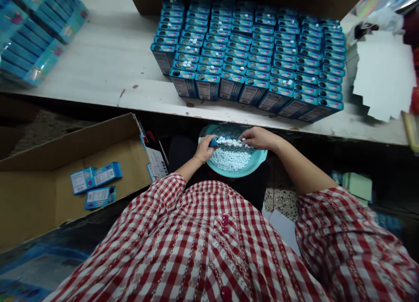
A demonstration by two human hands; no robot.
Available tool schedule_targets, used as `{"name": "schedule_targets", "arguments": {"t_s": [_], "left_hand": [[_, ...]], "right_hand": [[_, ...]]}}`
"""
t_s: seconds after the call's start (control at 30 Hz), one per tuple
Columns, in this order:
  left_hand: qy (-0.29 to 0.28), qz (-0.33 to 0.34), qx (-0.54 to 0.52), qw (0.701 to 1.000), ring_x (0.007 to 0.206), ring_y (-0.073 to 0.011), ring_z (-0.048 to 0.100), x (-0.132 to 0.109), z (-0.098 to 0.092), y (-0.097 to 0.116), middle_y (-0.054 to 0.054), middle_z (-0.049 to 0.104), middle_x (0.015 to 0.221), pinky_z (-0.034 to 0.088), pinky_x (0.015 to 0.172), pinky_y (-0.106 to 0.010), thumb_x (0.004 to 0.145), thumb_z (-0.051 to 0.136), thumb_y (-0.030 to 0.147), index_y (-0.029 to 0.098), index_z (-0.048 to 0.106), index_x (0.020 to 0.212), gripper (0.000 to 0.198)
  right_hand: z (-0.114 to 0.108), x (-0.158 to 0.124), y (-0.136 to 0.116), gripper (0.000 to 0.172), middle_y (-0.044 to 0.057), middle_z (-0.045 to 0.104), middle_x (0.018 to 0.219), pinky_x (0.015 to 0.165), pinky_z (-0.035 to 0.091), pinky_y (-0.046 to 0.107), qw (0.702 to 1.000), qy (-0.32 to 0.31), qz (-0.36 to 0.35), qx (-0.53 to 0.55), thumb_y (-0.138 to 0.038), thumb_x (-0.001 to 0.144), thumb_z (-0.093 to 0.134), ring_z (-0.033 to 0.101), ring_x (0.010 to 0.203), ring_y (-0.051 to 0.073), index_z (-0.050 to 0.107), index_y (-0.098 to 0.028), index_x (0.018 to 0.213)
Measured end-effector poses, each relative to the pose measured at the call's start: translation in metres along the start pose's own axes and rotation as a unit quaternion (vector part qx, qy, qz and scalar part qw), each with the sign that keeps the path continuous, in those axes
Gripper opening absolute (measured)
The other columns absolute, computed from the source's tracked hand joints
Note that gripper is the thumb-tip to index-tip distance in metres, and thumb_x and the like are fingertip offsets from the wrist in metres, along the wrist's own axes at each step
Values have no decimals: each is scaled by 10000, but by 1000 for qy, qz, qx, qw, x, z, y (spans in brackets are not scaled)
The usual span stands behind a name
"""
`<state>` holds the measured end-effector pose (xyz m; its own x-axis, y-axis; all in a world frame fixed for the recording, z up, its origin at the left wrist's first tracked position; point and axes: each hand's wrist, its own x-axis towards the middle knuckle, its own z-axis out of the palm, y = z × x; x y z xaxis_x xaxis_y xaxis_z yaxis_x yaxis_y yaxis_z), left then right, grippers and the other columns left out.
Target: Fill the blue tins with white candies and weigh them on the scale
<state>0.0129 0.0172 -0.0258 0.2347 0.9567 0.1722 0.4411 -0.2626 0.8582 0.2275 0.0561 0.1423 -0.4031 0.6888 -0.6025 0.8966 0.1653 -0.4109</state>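
Note:
Over the pale green basin [258, 162], my left hand [205, 150] is closed around a small blue carton [214, 141], its open end turned to the right. A narrow row of white candies [232, 142] runs from that opening to my right hand [257, 138]. The fingers of my right hand are bent together at the row's far end; whether they grip a narrow scoop or just candies I cannot make out. Many small white candy pieces [229, 160] fill the basin below both hands. The basin rests at my lap, under the table's front edge.
Rows of upright blue cartons [248, 62], some with candies on top, stand on the white table [108, 66]. Wrapped carton packs [36, 40] lie at left, stacked white card [384, 75] at right. A cardboard box [131, 158] beside me holds several blue cartons [106, 173].

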Motion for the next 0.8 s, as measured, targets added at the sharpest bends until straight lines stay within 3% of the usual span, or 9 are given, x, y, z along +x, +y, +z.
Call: {"name": "schedule_targets", "arguments": {"t_s": [0.2,0.33,0.47,0.63,0.73,0.8], "left_hand": [[-18,0,13,1000,1033,-241,546,-1,3,0,-82,612,1093,407,921,-390,702,562,194,174,559,1077,376],[-25,-3,12,1000,1049,-245,540,-1,4,-2,-93,605,1113,400,934,-394,699,567,189,168,553,1080,382],[-23,-4,-1,1000,1045,-236,540,-1,5,-4,-80,604,1099,403,936,-393,697,575,179,189,547,1076,380],[-15,0,-28,999,1048,-235,538,1,9,-4,-77,589,1082,405,945,-398,692,595,186,193,549,1063,374],[18,-18,-41,999,1020,-225,550,0,3,-6,-73,579,1067,420,929,-384,698,605,203,194,544,1069,376],[36,-19,-49,998,1005,-214,556,-4,-4,-7,-65,578,1060,428,919,-370,709,606,220,197,538,1077,374]], "right_hand": [[-13,5,-35,312,52,708,862,643,390,235,988,-16,-11,-152,-187,759,528,608,745,157,702,-198,1018],[-16,3,-41,310,60,713,913,665,393,241,984,-16,-6,-180,-206,767,521,618,816,177,708,-207,1014],[-19,1,-36,325,27,715,804,608,382,219,990,-29,2,-136,-197,766,521,610,723,142,698,-216,1038],[-23,-12,-27,317,27,707,807,598,373,210,992,-22,-4,-127,-183,763,524,587,705,129,702,-205,1025],[-16,-27,-1,321,22,702,851,634,395,207,997,28,-29,-62,-220,787,503,588,727,128,685,-194,1051],[0,-30,26,356,13,695,837,632,414,209,998,56,-21,5,-261,815,472,592,699,125,649,-186,1115]]}}
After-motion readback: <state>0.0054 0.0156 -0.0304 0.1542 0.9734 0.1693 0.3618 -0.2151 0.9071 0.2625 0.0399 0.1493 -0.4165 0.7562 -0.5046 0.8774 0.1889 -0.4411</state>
